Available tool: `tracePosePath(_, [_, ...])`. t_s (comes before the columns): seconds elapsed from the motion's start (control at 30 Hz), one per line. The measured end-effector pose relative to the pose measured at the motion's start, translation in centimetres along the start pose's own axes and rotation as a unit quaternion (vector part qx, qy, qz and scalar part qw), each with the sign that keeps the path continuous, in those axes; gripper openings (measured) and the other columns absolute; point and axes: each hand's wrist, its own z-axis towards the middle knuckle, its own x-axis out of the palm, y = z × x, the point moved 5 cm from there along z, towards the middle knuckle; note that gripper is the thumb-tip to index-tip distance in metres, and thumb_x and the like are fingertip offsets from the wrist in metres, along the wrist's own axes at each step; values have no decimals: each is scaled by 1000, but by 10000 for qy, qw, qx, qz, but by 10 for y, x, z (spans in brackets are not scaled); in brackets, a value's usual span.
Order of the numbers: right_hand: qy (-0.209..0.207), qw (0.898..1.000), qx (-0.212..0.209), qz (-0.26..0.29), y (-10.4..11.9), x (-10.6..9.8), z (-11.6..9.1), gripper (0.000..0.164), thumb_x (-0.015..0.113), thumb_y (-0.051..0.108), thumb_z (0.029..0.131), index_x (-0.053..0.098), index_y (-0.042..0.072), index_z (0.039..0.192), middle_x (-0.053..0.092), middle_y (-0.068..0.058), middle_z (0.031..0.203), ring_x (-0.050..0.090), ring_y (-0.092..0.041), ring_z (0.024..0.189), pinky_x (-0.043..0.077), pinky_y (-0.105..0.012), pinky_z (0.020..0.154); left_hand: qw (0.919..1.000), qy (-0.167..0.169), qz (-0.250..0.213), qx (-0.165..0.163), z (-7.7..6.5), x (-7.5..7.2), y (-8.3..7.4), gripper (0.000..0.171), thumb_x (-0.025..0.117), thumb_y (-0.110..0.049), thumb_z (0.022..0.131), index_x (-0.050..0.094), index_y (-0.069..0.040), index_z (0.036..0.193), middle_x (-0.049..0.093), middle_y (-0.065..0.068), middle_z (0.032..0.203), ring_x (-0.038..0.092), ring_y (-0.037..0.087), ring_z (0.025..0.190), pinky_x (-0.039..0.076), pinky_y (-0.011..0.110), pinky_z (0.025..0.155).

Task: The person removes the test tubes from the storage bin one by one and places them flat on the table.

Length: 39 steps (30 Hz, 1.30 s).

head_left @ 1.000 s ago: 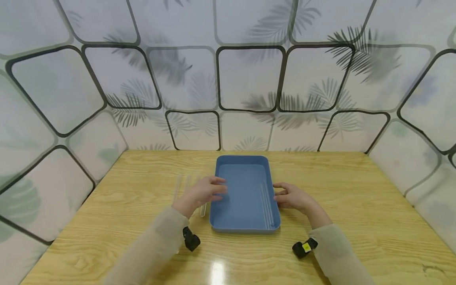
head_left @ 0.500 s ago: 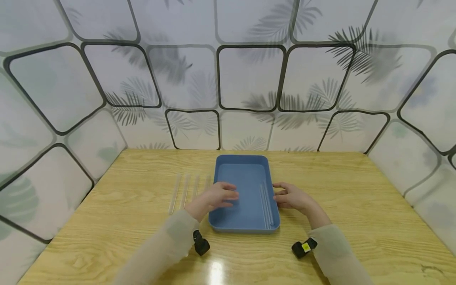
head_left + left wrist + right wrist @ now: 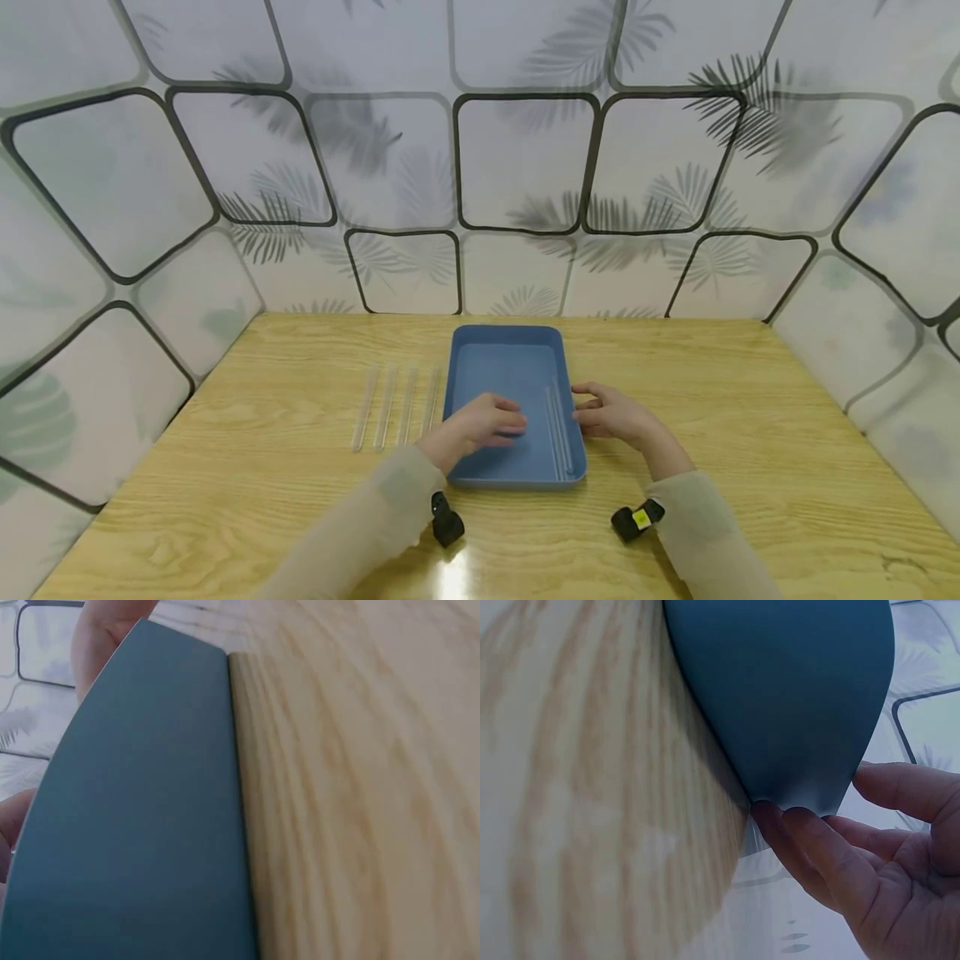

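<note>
Nearest, your two arms come up from the bottom in pale sleeves (image 3: 360,521), both slanting in toward the middle. Each wrist wears a small black camera; the left camera (image 3: 447,523) sits plain, and the right camera (image 3: 626,523) has a yellow sticker (image 3: 641,519) (its mark is too small to read).

Your left hand (image 3: 480,423) reaches over the near left side of the blue tray (image 3: 498,367). Its fingers are loose, a little bent, and point right. From the left wrist, the tray's side hides most of that hand.

Your right hand (image 3: 611,414) is relaxed too, with its fingertips touching the tray's right side from outside. Thin clear rods (image 3: 557,429) lie along the right side inside the tray; I cannot count them surely. Left of the tray, four more clear sticks (image 3: 386,408) lie side by side on the wooden table (image 3: 712,375). Farthest back stands a wall (image 3: 525,167) with leaves and dark rounded boxes.
</note>
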Motion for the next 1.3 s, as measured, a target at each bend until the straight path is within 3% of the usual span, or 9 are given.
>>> tracePosePath(0.43, [14,10000,-11,-23,0,0,1,56,48,3,89,18,-10,134,35,-37,124,47,-38,108,45,-42,84,9994,-5,-303,-171,11,26,6,51,57,-4,84,34,16,125,51,22,114,52,30,105,44,40,86])
tracePosePath(0.83, [-26,10000,27,-48,-3,-1,2,56,50,3,89,20,-10,134,37,-36,123,48,-36,107,45,-42,83,9994,-97,-292,-164,13,35,6,51,56,-3,84,34,17,125,51,21,114,51,30,106,43,40,87])
tracePosePath(1.3, [-46,10000,37,-48,-1,-2,1,55,50,2,88,21,-10,134,41,-34,120,51,-35,104,46,-41,82,9983,-577,-14,-55,16,44,5,45,59,-1,82,41,17,119,54,21,109,54,30,100,48,38,80])
